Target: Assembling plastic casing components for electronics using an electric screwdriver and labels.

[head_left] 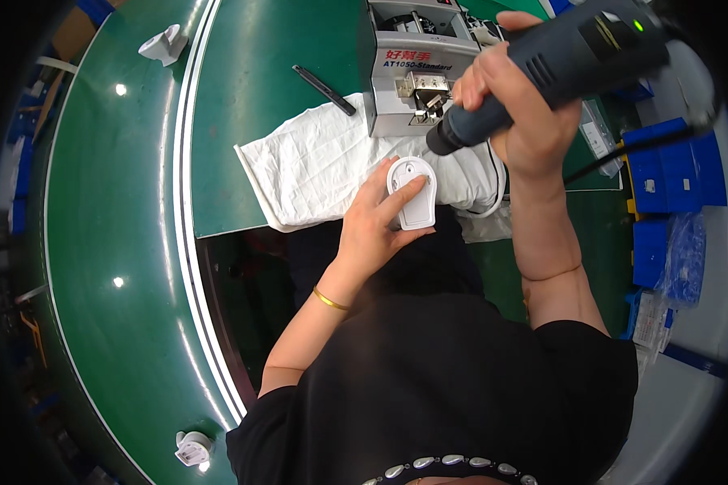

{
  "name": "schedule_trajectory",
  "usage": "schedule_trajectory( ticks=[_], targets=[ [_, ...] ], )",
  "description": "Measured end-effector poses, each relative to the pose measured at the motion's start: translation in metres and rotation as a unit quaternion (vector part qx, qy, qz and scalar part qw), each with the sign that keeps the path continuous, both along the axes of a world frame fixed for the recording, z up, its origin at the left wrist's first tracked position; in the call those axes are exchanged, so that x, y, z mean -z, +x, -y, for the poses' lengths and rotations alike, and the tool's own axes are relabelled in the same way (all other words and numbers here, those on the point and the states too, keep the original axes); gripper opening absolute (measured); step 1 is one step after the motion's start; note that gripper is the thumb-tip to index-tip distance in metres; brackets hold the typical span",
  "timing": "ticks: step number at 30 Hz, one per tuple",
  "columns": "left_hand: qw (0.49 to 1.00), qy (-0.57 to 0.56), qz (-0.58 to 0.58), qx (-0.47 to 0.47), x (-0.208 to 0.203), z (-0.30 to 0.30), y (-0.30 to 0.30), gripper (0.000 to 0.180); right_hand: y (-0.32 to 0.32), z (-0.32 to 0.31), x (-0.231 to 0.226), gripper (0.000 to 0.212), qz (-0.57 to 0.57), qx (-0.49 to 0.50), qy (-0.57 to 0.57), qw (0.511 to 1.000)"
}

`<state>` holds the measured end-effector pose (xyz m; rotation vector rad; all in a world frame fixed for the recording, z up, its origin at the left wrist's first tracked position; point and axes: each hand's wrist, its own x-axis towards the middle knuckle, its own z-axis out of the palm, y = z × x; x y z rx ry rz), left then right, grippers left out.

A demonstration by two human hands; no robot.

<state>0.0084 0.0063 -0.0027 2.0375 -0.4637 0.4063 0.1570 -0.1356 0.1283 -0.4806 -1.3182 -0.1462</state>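
My left hand (378,214) is closed on a white plastic housing (417,212), rounded at its far end and squarer at the near end, held over the front edge of a white cloth (311,158). One finger presses into its hollow side, by a small hole. My right hand (516,105) grips a dark grey electric screwdriver (554,69) that slants down to the left, a green light lit at its back end. Its tip is close to the housing, a little above and to the right; the two appear apart.
A grey machine (412,65) with a metal feed mechanism stands behind the cloth. Left of it lies a black utility knife (323,89). White plastic parts sit on the green surface at left, one far (163,45), one near (192,448). Blue bins (675,182) line the right.
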Motion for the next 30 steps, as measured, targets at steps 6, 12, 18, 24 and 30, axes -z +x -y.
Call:
schedule_trajectory(
  ticks=[6,12,18,24,30],
  targets=[
    [1.000,0.002,-0.002,-0.007,-0.003,0.000,0.001,0.076,-0.070,-0.003,-0.018,0.041,-0.239,0.302,-0.255,0.887],
    [1.000,-0.002,-0.001,0.002,0.001,0.000,0.003,0.076,-0.068,-0.006,-0.013,0.041,-0.222,0.310,-0.268,0.885],
    [1.000,0.001,-0.001,0.001,0.003,-0.001,0.001,0.077,-0.064,-0.003,-0.012,0.039,-0.133,0.369,-0.343,0.854],
    [1.000,0.004,-0.002,-0.006,0.002,0.000,-0.001,0.077,-0.063,-0.004,-0.007,0.039,-0.140,0.354,-0.344,0.859],
    [1.000,0.004,0.001,-0.001,0.000,-0.001,0.000,0.078,-0.062,-0.006,-0.008,0.039,-0.163,0.369,-0.332,0.853]
  ],
)
